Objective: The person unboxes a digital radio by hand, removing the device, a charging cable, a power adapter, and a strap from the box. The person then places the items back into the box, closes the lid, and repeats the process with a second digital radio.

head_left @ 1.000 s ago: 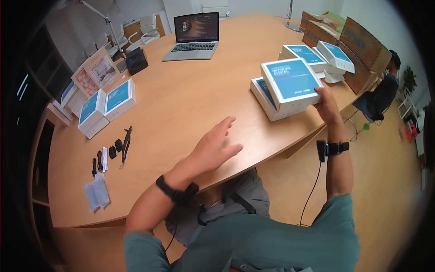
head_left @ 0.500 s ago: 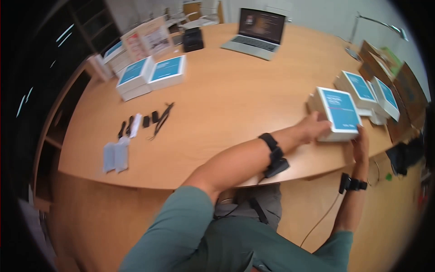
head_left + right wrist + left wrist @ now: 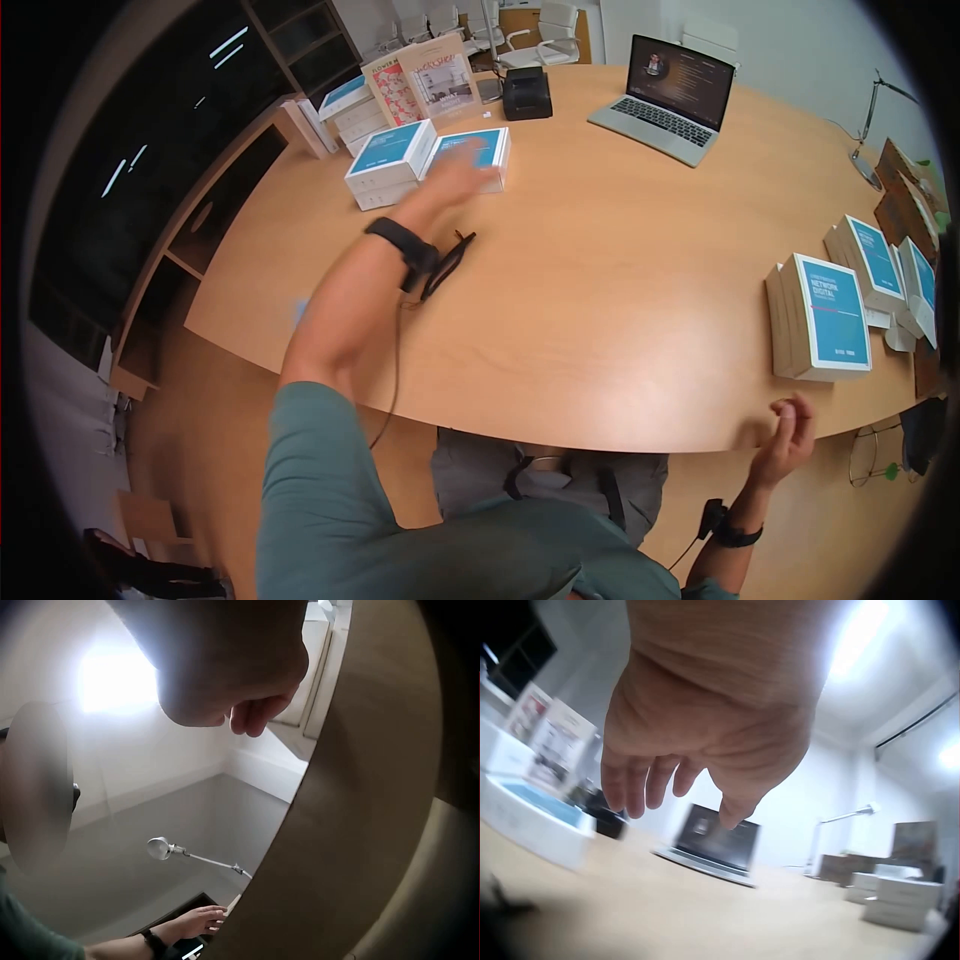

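Note:
In the head view my left hand, blurred, reaches over the near side of a blue-and-white box; contact cannot be told. The left wrist view has that hand with fingers extended and nothing in them, the box off to its left. Another such box lies on a white one beside it. At the table's right edge my right hand hangs with loosely curled fingers, holding nothing, just below a stack topped by a blue-covered box.
A laptop stands at the back, with a black device and upright picture books left of it. A black strap lies under the left wrist. More boxes, cardboard cartons and a lamp are at right.
My left hand has left the right-hand stack and swung far left to the other boxes. The right hand has let go of the top box and drawn back. The head view has turned left.

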The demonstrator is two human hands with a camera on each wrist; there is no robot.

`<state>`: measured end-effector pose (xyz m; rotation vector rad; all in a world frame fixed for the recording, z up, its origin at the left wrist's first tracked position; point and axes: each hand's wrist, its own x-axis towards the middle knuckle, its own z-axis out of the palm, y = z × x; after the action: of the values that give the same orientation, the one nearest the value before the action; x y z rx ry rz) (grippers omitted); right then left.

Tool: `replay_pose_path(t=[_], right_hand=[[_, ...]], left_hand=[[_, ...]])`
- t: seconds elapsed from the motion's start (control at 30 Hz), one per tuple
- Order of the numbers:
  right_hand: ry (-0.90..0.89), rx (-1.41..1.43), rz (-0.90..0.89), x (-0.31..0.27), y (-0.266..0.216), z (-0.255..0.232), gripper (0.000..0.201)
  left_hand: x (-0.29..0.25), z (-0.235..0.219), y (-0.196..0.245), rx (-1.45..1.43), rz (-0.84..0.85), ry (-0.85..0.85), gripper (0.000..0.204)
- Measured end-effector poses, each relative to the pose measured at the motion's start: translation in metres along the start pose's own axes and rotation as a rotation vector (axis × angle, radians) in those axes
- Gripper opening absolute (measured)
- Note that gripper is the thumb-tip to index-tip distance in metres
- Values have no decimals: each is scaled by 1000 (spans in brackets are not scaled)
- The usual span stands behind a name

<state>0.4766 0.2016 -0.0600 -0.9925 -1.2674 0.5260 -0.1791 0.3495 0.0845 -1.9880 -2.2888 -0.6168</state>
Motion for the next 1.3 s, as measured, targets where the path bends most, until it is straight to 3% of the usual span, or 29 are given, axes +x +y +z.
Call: replay_pose_path(t=[0.03, 0.13, 0.2, 0.23, 0.3, 0.33, 0.4, 0.63, 0.73, 0.8, 0.83, 0.9, 0.93, 1.03, 1.07, 1.17, 1.2, 1.23, 1.3], right_hand=[[-41, 29, 12, -9, -4, 16, 24], [-64, -14, 75, -21, 2, 34, 23], [-67, -25, 75, -22, 5, 35, 22], [-73, -38, 78, -21, 6, 33, 22], [-82, -56, 75, -22, 9, 32, 22], [-78, -72, 91, -22, 8, 34, 21], [-62, -110, 108, -21, 7, 40, 19], [-127, -213, 98, -20, 6, 42, 17], [-126, -230, 94, -20, 5, 43, 16], [-124, -245, 82, -20, 6, 42, 17], [-121, -248, 81, -20, 6, 42, 17], [-115, -244, 55, -20, 5, 47, 16], [-103, -239, 53, -20, 3, 46, 16], [-154, -221, 108, -16, -3, 43, 17], [-160, -245, 108, -16, -2, 42, 16], [-156, -271, 74, -18, -3, 48, 15], [-144, -273, 35, -17, -3, 51, 14], [-135, -276, 34, -17, -1, 53, 14], [-113, -281, -12, -18, 2, 53, 15]], left_hand=[[-4, -29, -27, -3, -154, 51, 87], [3, -54, -153, -41, -489, 282, 95], [5, -61, -229, -272, -711, 143, 89], [-1, -63, -226, -279, -715, 147, 89], [-24, -69, -204, -592, -929, 392, 82], [-25, -63, -209, -596, -933, 395, 82], [-23, -56, -216, -898, -1005, 459, 70], [-10, -35, -278, -928, -1168, 452, 48], [-10, -38, -289, -999, -1154, 387, 33], [-13, -38, -290, -946, -1061, 491, 19], [-17, -38, -287, -948, -1058, 488, 19], [-29, -46, -280, -1031, -1234, 475, 16], [-34, -49, -272, -1033, -1221, 475, 16], [-44, -47, -242, -1063, -1151, 514, 66], [-45, -49, -237, -1053, -1142, 414, 82], [-37, -34, -240, -995, -1121, 395, 80], [-34, -30, -240, -1054, -1123, 415, 63], [-29, -26, -242, -1057, -1114, 408, 63], [-24, -18, -251, -1311, -1046, 576, 44]])
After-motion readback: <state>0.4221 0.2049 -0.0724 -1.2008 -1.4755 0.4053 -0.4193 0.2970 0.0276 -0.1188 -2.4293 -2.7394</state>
